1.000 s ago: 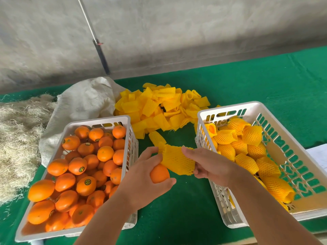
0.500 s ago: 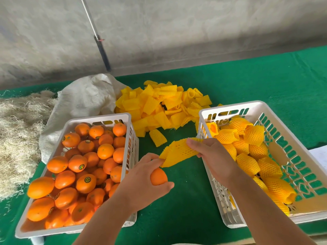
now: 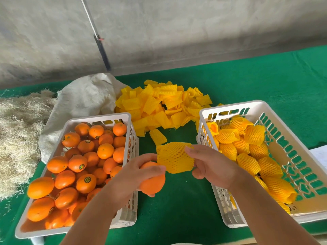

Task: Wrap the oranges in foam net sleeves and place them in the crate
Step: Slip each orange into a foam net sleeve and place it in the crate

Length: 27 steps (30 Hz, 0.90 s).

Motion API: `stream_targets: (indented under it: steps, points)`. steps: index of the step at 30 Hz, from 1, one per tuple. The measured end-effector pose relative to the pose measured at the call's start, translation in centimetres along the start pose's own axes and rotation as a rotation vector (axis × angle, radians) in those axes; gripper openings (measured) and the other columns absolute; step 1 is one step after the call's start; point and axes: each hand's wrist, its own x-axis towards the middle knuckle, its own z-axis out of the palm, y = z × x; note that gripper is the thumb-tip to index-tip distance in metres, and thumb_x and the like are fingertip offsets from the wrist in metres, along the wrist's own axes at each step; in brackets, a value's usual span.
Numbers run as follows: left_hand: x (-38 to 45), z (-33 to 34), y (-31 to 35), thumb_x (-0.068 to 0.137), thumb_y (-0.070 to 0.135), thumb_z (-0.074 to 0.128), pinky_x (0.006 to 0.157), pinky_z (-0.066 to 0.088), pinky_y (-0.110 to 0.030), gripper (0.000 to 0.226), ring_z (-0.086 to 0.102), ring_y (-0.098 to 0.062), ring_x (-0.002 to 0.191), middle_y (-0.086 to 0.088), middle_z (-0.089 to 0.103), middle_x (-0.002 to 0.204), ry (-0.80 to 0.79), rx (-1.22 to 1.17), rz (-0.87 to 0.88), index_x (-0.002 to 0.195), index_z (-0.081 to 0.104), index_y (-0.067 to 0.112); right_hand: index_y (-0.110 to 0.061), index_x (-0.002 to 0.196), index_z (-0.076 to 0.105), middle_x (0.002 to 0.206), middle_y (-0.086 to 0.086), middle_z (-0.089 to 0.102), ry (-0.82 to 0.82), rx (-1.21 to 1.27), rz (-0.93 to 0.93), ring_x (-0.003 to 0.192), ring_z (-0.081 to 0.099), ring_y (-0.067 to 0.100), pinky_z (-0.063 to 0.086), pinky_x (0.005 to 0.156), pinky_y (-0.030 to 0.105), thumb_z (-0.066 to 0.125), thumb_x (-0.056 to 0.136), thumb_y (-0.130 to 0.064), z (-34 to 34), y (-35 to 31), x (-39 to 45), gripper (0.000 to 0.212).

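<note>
My left hand (image 3: 136,174) grips a bare orange (image 3: 153,183) over the green table, between the two crates. My right hand (image 3: 210,165) pinches a yellow foam net sleeve (image 3: 174,157) by its right edge, and the sleeve's left edge reaches my left thumb just above the orange. The white crate on the left (image 3: 130,117) holds several bare oranges (image 3: 92,156). Several oranges wrapped in yellow net (image 3: 247,156) lie in the white crate on the right (image 3: 230,105).
A heap of loose yellow sleeves (image 3: 159,103) lies at the back between the crates. Behind the left crate sits a white sack (image 3: 85,98), with straw-like fibre (image 3: 17,138) at the far left. A pole (image 3: 100,45) leans on the wall. Green cloth (image 3: 177,200) shows between the crates.
My right hand has brought the sleeve down and spread it flat next to the orange. My left hand has lifted the orange slightly toward it.
</note>
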Motion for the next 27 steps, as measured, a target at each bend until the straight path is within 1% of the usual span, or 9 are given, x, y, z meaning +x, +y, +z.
stream_targets:
  steps: [2, 4, 7, 10, 12, 14, 19, 23, 27]
  points:
    - [-0.5, -0.8, 0.3, 0.064, 0.06, 0.087, 0.068, 0.06, -0.037, 0.057, 0.075, -0.033, 0.106, -0.007, 0.07, 0.128, 0.05, -0.146, -0.032, 0.117, 0.077, 0.041, -0.015, 0.143, 0.063, 0.139, 0.017, 0.065, -0.019, -0.012, 0.013, 0.095, 0.059, 0.015, 0.036, 0.055, 0.021, 0.057, 0.106, -0.049, -0.2, 0.1, -0.2, 0.051]
    - [-0.5, -1.1, 0.5, 0.074, 0.053, 0.09, 0.066, 0.061, -0.039, 0.053, 0.078, -0.036, 0.102, -0.013, 0.068, 0.13, 0.154, -0.327, -0.026, 0.121, 0.077, 0.033, -0.013, 0.144, 0.062, 0.137, 0.014, 0.067, -0.038, 0.024, 0.006, 0.096, 0.062, 0.013, 0.038, 0.055, 0.019, 0.061, 0.103, -0.05, -0.4, 0.2, -0.5, 0.055]
    - [0.4, -1.2, 0.3, 0.074, 0.037, 0.087, 0.07, 0.064, -0.047, 0.062, 0.075, -0.042, 0.108, -0.011, 0.066, 0.132, 0.367, -0.699, -0.065, 0.13, 0.063, 0.029, -0.012, 0.147, 0.06, 0.141, 0.015, 0.065, -0.084, 0.066, -0.006, 0.105, 0.064, 0.017, 0.044, 0.056, 0.019, 0.062, 0.103, -0.05, -0.1, 0.5, -0.7, 0.058]
    - [1.0, -0.8, -0.2, 0.093, 0.022, 0.07, 0.082, 0.064, -0.057, 0.056, 0.067, -0.042, 0.121, -0.012, 0.056, 0.145, 0.365, -0.832, -0.066, 0.145, 0.051, 0.023, -0.011, 0.146, 0.06, 0.14, 0.013, 0.065, -0.145, 0.074, -0.029, 0.106, 0.065, 0.017, 0.048, 0.057, 0.019, 0.06, 0.105, -0.047, 0.6, 0.7, -0.5, 0.054]
    - [1.2, -0.5, -0.6, 0.096, 0.014, 0.066, 0.082, 0.065, -0.055, 0.052, 0.068, -0.041, 0.119, -0.015, 0.058, 0.143, 0.358, -0.795, -0.078, 0.145, 0.052, 0.019, -0.014, 0.146, 0.06, 0.141, 0.011, 0.065, -0.168, 0.055, -0.042, 0.108, 0.065, 0.017, 0.052, 0.059, 0.019, 0.058, 0.107, -0.045, 1.2, 0.6, -0.4, 0.05]
    - [1.3, -0.5, -1.1, 0.084, 0.017, 0.079, 0.081, 0.066, -0.048, 0.05, 0.068, -0.038, 0.119, -0.014, 0.061, 0.139, 0.332, -0.624, -0.072, 0.132, 0.066, 0.021, -0.018, 0.144, 0.063, 0.14, 0.009, 0.066, -0.173, 0.04, -0.051, 0.109, 0.065, 0.016, 0.054, 0.06, 0.019, 0.06, 0.106, -0.045, 1.6, 0.5, -0.4, 0.047]
    - [1.1, -0.8, -1.8, 0.051, 0.039, 0.098, 0.082, 0.066, -0.039, 0.081, 0.07, -0.028, 0.113, -0.001, 0.064, 0.13, 0.315, -0.256, -0.03, 0.125, 0.067, 0.03, -0.019, 0.144, 0.063, 0.143, 0.01, 0.065, -0.15, 0.008, -0.047, 0.117, 0.065, 0.021, 0.059, 0.065, 0.024, 0.06, 0.104, -0.043, 2.1, 0.4, -0.8, 0.046]
    - [1.0, -0.8, -1.7, 0.043, 0.046, 0.097, 0.09, 0.065, -0.047, 0.085, 0.07, -0.028, 0.112, 0.002, 0.066, 0.127, 0.322, -0.073, -0.009, 0.12, 0.064, 0.031, -0.012, 0.16, 0.04, 0.157, 0.009, 0.053, -0.079, -0.057, 0.03, 0.138, 0.056, 0.029, 0.063, 0.073, 0.035, 0.07, 0.093, -0.051, 2.1, 1.0, -0.7, 0.083]
    - [0.9, -1.2, -1.7, 0.045, 0.048, 0.096, 0.089, 0.065, -0.049, 0.082, 0.072, -0.029, 0.11, 0.003, 0.07, 0.123, 0.33, 0.005, 0.002, 0.118, 0.063, 0.03, -0.019, 0.166, 0.027, 0.166, 0.005, 0.039, -0.012, -0.263, 0.117, 0.127, 0.066, 0.033, 0.054, 0.102, 0.059, 0.073, 0.085, -0.072, 2.0, 1.6, -0.9, 0.107]
